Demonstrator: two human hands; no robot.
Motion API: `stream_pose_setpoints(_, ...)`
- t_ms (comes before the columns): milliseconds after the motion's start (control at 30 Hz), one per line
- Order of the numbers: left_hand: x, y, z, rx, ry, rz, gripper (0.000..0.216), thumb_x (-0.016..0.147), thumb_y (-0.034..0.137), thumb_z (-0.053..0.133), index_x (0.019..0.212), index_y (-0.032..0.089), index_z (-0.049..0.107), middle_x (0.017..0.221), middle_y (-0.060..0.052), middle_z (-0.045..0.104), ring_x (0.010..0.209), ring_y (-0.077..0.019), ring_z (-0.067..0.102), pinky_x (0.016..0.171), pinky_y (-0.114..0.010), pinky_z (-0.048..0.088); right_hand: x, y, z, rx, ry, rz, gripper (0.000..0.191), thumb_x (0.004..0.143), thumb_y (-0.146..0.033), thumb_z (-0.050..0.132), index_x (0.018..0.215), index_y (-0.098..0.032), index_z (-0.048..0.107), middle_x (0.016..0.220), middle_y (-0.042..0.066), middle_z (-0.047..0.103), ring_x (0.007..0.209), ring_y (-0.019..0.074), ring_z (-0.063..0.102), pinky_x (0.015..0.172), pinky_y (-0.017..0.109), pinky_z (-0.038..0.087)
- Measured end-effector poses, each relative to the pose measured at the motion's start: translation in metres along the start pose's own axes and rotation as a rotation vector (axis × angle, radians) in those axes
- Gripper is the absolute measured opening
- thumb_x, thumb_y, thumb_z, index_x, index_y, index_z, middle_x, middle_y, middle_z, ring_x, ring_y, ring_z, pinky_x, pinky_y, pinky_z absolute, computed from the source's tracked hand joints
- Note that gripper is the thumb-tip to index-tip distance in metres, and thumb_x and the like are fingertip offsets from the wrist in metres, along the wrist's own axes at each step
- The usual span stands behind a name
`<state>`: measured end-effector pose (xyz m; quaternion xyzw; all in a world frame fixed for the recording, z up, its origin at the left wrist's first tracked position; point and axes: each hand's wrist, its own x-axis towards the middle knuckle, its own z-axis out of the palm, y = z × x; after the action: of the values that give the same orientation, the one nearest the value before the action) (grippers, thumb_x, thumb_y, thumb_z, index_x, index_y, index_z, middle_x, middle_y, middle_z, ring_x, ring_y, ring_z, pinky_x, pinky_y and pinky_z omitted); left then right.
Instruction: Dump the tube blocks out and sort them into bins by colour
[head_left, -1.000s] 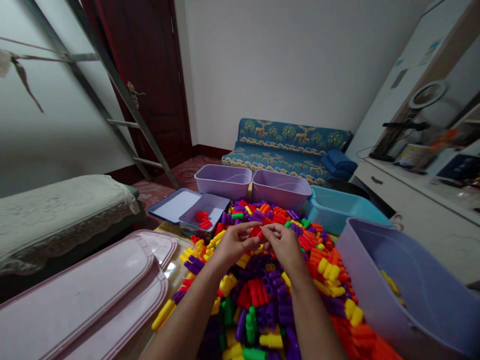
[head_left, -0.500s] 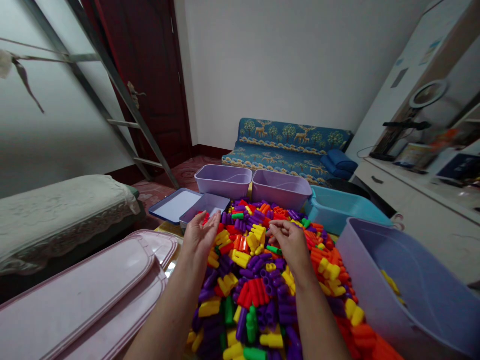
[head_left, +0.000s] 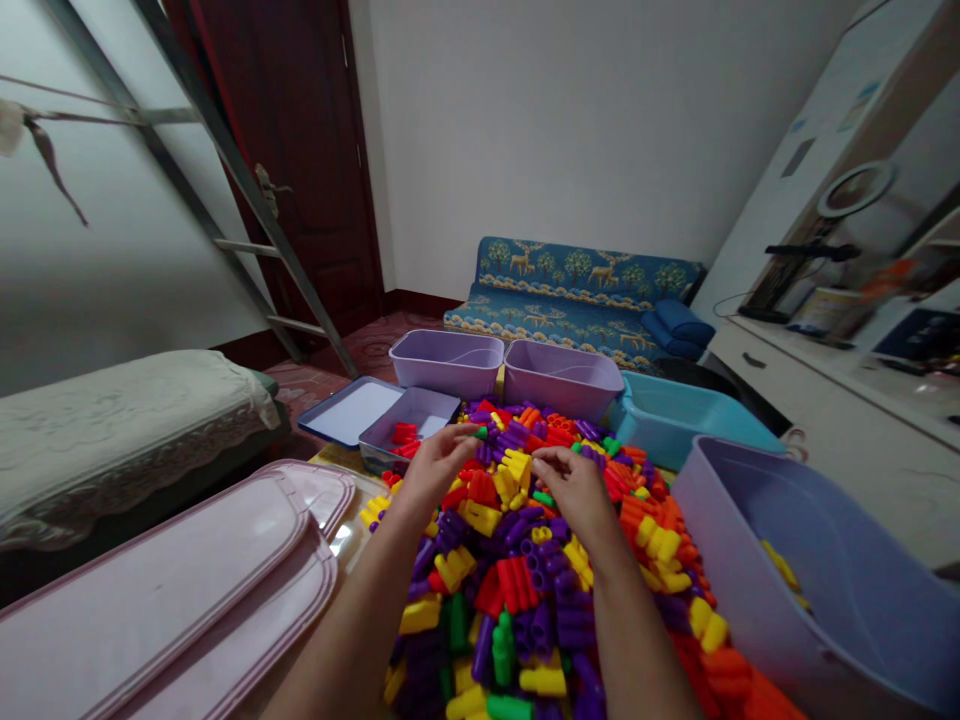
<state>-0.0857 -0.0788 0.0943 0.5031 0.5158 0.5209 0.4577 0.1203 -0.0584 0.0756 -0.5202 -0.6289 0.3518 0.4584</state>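
Note:
A heap of plastic building blocks [head_left: 517,585] in purple, yellow, red, green and orange lies below both hands. My left hand [head_left: 442,460] reaches over the heap's left side, fingers stretched to the right near a small green block [head_left: 481,432]; nothing shows in it. Just right of some yellow blocks [head_left: 514,477] is my right hand [head_left: 576,487], fingers loosely bent and apart, with no block visible in it. Whether its fingertips touch the yellow blocks is hard to see. Left of the heap, an open rectangular box [head_left: 433,408] holds a few red blocks [head_left: 406,434].
Two lilac bins [head_left: 448,375] stand behind the heap, with a turquoise bin [head_left: 694,420] at the back right. On the right, a larger lilac bin [head_left: 739,560] has a few yellow blocks inside. Pale pink lids [head_left: 172,590] lie at left. A patterned sofa [head_left: 577,290] is beyond.
My left hand has moved right, from beside the open box to over the heap, turning from palm-up to palm-down. My right hand has shifted slightly left, towards the yellow blocks.

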Motion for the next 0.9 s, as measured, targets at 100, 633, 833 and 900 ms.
stream_pose_setpoints(100,-0.005,-0.008,0.009,0.518,-0.11,0.122,0.05,0.073,0.029,0.068,0.12,0.013,0.064,0.11,-0.015,0.07,0.101,-0.028,0.065,0.09,-0.039,0.047,0.0,0.005,0.003,-0.19,-0.046,-0.044,0.031,0.075,-0.031,0.059,0.1,-0.016,0.069,0.098,0.01,0.072,0.087,0.0218,0.068,0.082,0.035,0.053)
stream_pose_setpoints(633,-0.003,-0.032,0.03,0.754,-0.077,0.281,0.048,0.069,0.017,0.076,0.116,0.015,0.067,0.109,-0.01,0.07,0.101,-0.0242,0.064,0.09,-0.035,0.048,-0.004,0.007,0.014,-0.295,-0.215,-0.096,0.055,0.071,-0.011,0.062,0.125,-0.019,0.06,0.121,0.009,0.055,0.073,0.011,0.062,0.078,0.029,0.053)
stream_pose_setpoints(833,0.002,-0.042,0.032,0.614,-0.026,0.361,0.036,0.072,0.005,0.067,0.106,0.015,0.071,0.101,-0.009,0.07,0.095,-0.0218,0.066,0.088,-0.035,0.052,-0.006,0.005,0.01,-0.527,-0.166,-0.121,0.027,0.069,-0.024,0.072,0.096,-0.017,0.072,0.108,0.009,0.057,0.097,0.0211,0.061,0.09,0.032,0.048)
stream_pose_setpoints(900,0.003,-0.041,0.033,0.576,-0.022,0.376,0.038,0.074,0.0,0.06,0.107,0.016,0.07,0.109,-0.01,0.067,0.099,-0.0212,0.064,0.087,-0.034,0.053,-0.005,0.005,0.01,-0.557,-0.115,-0.107,0.02,0.072,-0.023,0.068,0.09,-0.016,0.071,0.107,0.01,0.059,0.099,0.022,0.061,0.09,0.032,0.047)
